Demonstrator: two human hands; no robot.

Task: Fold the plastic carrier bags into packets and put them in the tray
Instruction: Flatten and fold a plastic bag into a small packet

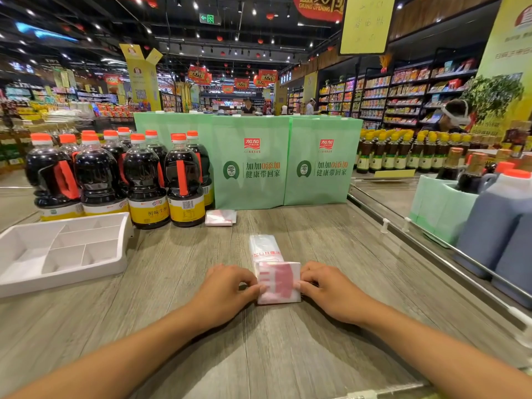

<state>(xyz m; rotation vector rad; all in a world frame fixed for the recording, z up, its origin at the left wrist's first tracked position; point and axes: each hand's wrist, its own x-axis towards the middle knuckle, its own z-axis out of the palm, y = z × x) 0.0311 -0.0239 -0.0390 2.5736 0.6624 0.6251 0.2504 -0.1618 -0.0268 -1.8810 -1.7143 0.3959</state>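
A white plastic carrier bag (269, 254) with red print lies as a narrow strip on the grey wooden table. Its near end is folded over into a square flap (278, 283). My left hand (227, 286) pinches the flap's left edge and my right hand (322, 286) pinches its right edge. A white compartment tray (62, 251) sits at the left of the table, with nothing visible in its sections. Farther back, a folded packet (221, 218) of white and red plastic lies by the bottles.
Several dark soy sauce bottles (184, 182) with orange caps stand at the back left. Two green paper bags (285, 162) stand behind the work area. A metal rail (417, 231) edges the table on the right, with large jugs (495, 223) beyond it.
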